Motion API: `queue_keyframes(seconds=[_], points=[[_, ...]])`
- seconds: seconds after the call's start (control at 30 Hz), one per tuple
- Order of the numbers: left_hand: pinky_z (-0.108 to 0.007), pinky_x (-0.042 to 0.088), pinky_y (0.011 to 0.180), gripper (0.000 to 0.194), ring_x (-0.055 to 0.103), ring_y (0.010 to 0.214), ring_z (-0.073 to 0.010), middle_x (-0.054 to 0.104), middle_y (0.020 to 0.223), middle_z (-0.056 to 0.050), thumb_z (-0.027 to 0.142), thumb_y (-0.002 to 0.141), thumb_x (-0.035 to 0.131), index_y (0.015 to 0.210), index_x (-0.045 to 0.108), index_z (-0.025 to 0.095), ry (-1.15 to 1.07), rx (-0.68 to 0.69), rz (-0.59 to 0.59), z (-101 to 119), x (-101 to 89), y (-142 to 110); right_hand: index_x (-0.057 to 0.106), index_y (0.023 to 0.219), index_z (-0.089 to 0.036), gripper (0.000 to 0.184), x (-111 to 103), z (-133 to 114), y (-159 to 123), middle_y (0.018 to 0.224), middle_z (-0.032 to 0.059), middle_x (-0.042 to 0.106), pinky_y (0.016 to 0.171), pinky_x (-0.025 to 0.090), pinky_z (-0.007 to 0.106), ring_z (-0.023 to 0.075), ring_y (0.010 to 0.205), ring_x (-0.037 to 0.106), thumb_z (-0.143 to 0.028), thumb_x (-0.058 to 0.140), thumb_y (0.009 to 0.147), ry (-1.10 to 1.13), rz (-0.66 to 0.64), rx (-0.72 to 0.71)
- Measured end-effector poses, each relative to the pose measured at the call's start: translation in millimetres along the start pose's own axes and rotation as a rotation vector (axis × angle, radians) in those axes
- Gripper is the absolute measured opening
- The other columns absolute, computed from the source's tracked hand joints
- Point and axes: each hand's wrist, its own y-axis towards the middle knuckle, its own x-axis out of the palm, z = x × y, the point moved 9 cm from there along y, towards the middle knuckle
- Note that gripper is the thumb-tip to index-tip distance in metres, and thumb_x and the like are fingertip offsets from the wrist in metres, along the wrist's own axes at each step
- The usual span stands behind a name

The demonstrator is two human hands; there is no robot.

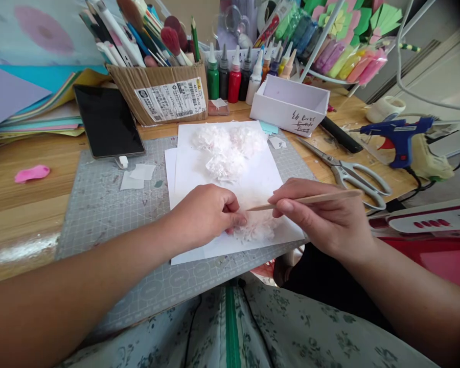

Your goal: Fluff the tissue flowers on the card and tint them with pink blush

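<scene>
Beyond floral garment: pinching white ruffle with left hand, wooden stick with right hand; best press lightly.

White with a faint pink blush on the ruffled clumps, plain white on the paper sheets. Pale tan along the slim stick. Grey with a fine white grid and circles across the cutting mat, honey brown with grain lines over the tabletop. Brown on the cardboard box, white with black print on its label. Blue with a red trigger on the glue gun, silver-grey on the scissors. Pale green-white with dark green sprigs across the garment, solid green down its central strip
</scene>
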Motion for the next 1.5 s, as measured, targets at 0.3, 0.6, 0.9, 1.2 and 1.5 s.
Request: queue_keyframes(seconds=[0.3, 0.6, 0.9, 1.2, 1.5], points=[[-0.026, 0.031, 0.046, 0.021, 0.049, 0.047, -0.0120, 0.061, 0.051, 0.004, 0.029, 0.072, 0.065, 0.054, 0.061, 0.020, 0.080, 0.064, 0.017, 4.6, -1.2, 0.5, 0.060, 0.082, -0.023, 0.011, 18.2, -24.5, 3.0, 0.065, 0.0026, 0.062, 0.059, 0.044, 0.031, 0.0159, 0.062, 0.055, -0.020, 0.052, 0.089, -0.161, -0.122, -0.095], [-0.025, 0.031, 0.047, 0.020, 0.051, 0.050, -0.0120, 0.063, 0.056, 0.003, 0.033, 0.072, 0.067, 0.057, 0.063, 0.020, 0.091, 0.119, 0.051, 8.7, -2.6, -0.9, 0.057, 0.082, -0.021, 0.012, 28.0, -27.1, 5.2, 0.065, 0.0020, 0.059, 0.058, 0.041, 0.029, 0.0144, 0.061, 0.051, -0.020, 0.049, 0.091, -0.273, -0.163, -0.144], [-0.023, 0.043, 0.051, 0.007, 0.060, 0.057, -0.0139, 0.068, 0.065, 0.003, 0.028, 0.069, 0.068, 0.073, 0.069, 0.023, 0.020, 0.137, 0.005, -7.3, -6.8, -15.9, 0.055, 0.078, -0.019, 0.015, 36.4, -20.1, 4.5, 0.061, 0.0007, 0.054, 0.055, 0.038, 0.026, 0.0125, 0.059, 0.048, -0.017, 0.048, 0.091, -0.305, -0.207, -0.181], [-0.024, 0.040, 0.056, 0.037, 0.056, 0.054, -0.0112, 0.069, 0.072, 0.005, 0.017, 0.074, 0.058, 0.105, 0.071, 0.030, 0.181, 0.343, -0.020, 4.5, -0.7, -29.5, 0.063, 0.082, -0.020, 0.012, 11.2, 1.4, -3.3, 0.068, 0.0018, 0.062, 0.059, 0.045, 0.030, 0.0143, 0.062, 0.056, -0.014, 0.055, 0.087, 0.006, -0.019, -0.028], [-0.026, 0.040, 0.063, 0.040, 0.064, 0.071, -0.0160, 0.072, 0.087, 0.001, 0.020, 0.081, 0.055, 0.118, 0.065, 0.033, 0.404, 0.539, -0.102, 15.3, 13.3, -42.1, 0.067, 0.086, -0.019, 0.010, 30.8, -8.1, 4.2, 0.072, 0.0034, 0.068, 0.063, 0.047, 0.029, 0.0144, 0.068, 0.059, -0.014, 0.059, 0.085, -0.080, -0.155, -0.077]])
